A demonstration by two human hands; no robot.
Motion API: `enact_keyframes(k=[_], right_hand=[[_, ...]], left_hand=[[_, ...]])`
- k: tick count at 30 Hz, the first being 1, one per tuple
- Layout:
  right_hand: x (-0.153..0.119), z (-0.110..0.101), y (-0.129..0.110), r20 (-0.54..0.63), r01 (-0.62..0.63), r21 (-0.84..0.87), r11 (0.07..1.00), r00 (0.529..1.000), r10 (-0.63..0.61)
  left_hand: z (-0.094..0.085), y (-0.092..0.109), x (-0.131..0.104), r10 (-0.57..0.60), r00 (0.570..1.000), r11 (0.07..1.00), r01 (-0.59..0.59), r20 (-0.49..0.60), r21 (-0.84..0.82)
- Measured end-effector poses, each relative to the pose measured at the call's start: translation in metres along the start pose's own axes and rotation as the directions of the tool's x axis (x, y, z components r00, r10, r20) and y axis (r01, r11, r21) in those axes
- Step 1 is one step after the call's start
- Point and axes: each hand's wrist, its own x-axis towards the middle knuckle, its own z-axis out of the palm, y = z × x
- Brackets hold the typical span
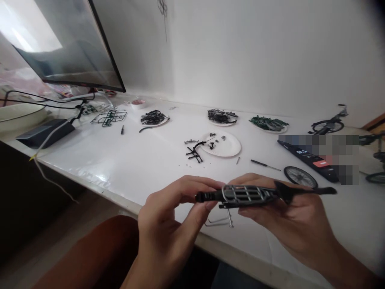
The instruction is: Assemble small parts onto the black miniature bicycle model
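Model bike frame (267,195) is up over the surface (150,152)'s front edge, silver rack (245,194) facing up. Left hand (176,208) has one end pinched, right hand (290,224) is clamped around the middle. Loose wheel (300,177) just past the right hand, screwdriver (261,163) near that, white plate (231,147) with little black bits (211,145) further back.

I see a monitor (76,44) to my left, a pale bowl (18,115) and dark box (37,135) near it, a phone (306,157) to my right.
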Motion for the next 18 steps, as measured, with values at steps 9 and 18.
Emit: enact_keyframes(k=[9, 18], right_hand=[[-0.0017, -0.0032, -0.0039, 0.085, 0.113, 0.002, 0.994, 0.99, -0.112], [-0.0025, -0.0031, 0.0, 0.087, 0.135, 0.078, 0.988, 0.986, -0.141]], left_hand=[[-0.013, -0.0012, -0.0056, 0.071, 0.989, 0.997, -0.073, 0.126, 0.018], [-0.0131, 0.0008, -0.0084, 0.069, 0.992, 0.997, -0.072, 0.109, 0.028]])
